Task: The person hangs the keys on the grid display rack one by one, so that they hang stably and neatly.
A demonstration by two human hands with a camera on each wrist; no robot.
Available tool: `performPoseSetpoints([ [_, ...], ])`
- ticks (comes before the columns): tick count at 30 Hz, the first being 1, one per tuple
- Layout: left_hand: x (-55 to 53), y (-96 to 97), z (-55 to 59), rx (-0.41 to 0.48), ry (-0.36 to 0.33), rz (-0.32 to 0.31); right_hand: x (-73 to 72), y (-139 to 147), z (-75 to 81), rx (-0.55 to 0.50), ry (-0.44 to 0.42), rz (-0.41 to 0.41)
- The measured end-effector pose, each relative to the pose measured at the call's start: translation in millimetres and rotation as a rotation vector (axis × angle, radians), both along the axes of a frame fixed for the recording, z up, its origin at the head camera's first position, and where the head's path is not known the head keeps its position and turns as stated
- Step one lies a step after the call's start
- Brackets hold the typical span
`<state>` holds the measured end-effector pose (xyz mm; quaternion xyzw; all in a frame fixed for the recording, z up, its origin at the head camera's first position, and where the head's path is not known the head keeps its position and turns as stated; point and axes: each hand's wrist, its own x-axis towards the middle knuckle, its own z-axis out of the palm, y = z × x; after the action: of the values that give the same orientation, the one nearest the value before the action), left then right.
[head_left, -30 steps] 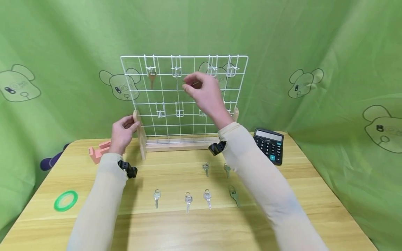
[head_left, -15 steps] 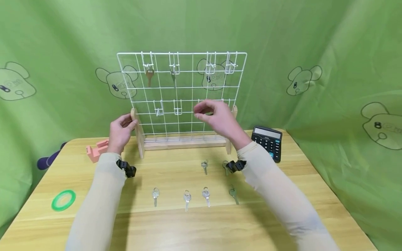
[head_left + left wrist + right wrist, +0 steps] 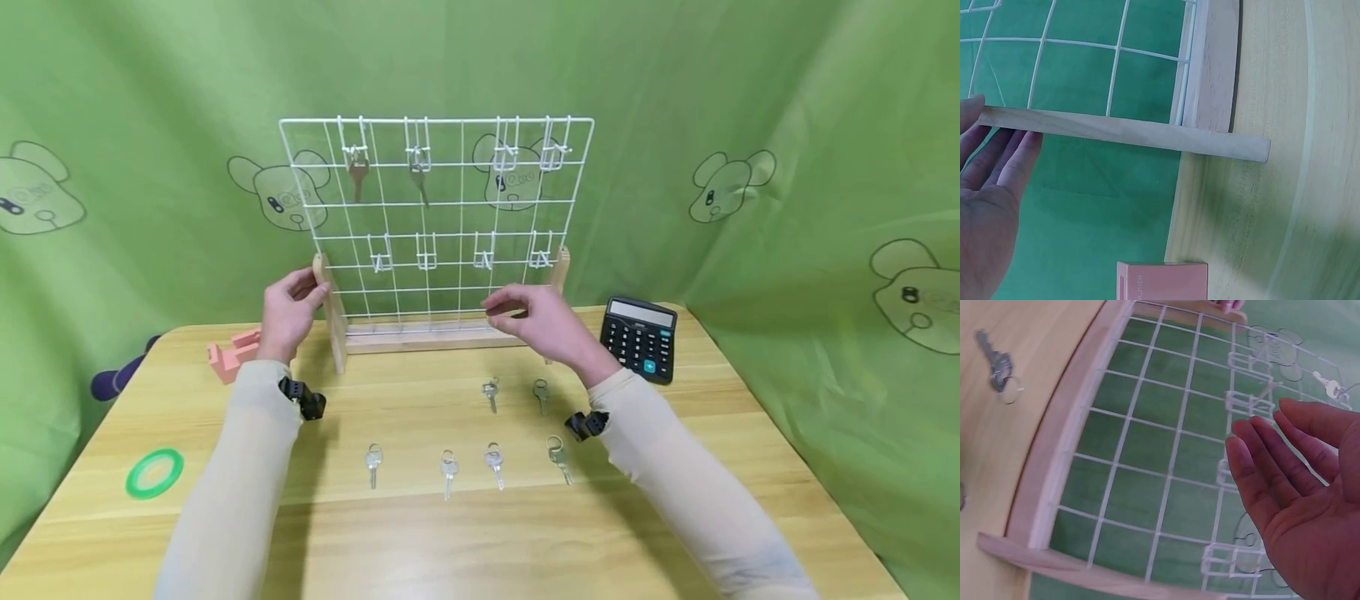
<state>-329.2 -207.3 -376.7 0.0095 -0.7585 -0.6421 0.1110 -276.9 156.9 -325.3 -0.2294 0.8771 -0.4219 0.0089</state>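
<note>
A white wire grid rack [image 3: 435,202] stands upright in a wooden frame at the back of the table. My left hand [image 3: 287,315] holds its left wooden side post [image 3: 335,325]; in the left wrist view the thumb and fingers [image 3: 1019,159] lie on opposite sides of it. My right hand [image 3: 542,323], relaxed and holding nothing, is in front of the rack's lower right part. From the top row of hooks hang a brownish key [image 3: 358,177] at the far left and a second key [image 3: 419,177] beside it. Several keys with rings, among them a silver key [image 3: 491,395], lie on the table.
A black calculator [image 3: 640,339] lies right of the rack. At the left are a pink holder [image 3: 232,356] and a green tape roll [image 3: 154,473]. A purple object [image 3: 120,381] shows past the table's left edge. Green curtain surrounds the table.
My right hand has come away from the second top hook, moving down and to the right. A key now hangs there, its angle slightly changed. My left hand has stayed on the post.
</note>
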Motion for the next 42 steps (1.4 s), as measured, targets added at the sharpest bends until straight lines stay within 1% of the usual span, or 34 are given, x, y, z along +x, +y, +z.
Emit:
performPoseSetpoints([
  [7, -0.1, -0.9, -2.7, 0.005, -0.002, 0.007, -1.5, 12, -23.0, 0.039, -0.031, 0.014],
  [12, -0.5, -0.2, -3.2, 0.011, -0.002, 0.006, -7.4, 22, -43.2, 0.062, 0.014, 0.044],
  [15, -0.9, 0.1, -2.4, 0.012, 0.001, 0.004, -12.2, 27, -55.9, 0.091, 0.023, 0.056],
  [21, -0.4, 0.7, -2.6, 0.014, -0.003, 0.004, -17.7, 33, -74.7, 0.144, -0.048, 0.094],
  [25, 0.0, 0.3, -3.7, 0.011, -0.002, 0.004, -20.5, 33, -85.8, 0.168, -0.106, 0.097],
  [29, 0.6, -0.5, -4.0, 0.009, -0.011, 0.007, -23.7, 33, -97.0, 0.179, -0.124, 0.108],
  [35, 0.9, -0.6, -4.7, 0.009, -0.019, 0.013, -23.7, 30, -105.6, 0.172, -0.114, 0.138],
  [39, 0.0, -0.2, -5.7, 0.011, -0.021, 0.014, -21.5, 26, -105.9, 0.194, -0.11, 0.154],
  [42, -0.7, -0.1, -5.8, 0.012, -0.012, 0.016, -20.6, 22, -104.8, 0.211, -0.125, 0.147],
])
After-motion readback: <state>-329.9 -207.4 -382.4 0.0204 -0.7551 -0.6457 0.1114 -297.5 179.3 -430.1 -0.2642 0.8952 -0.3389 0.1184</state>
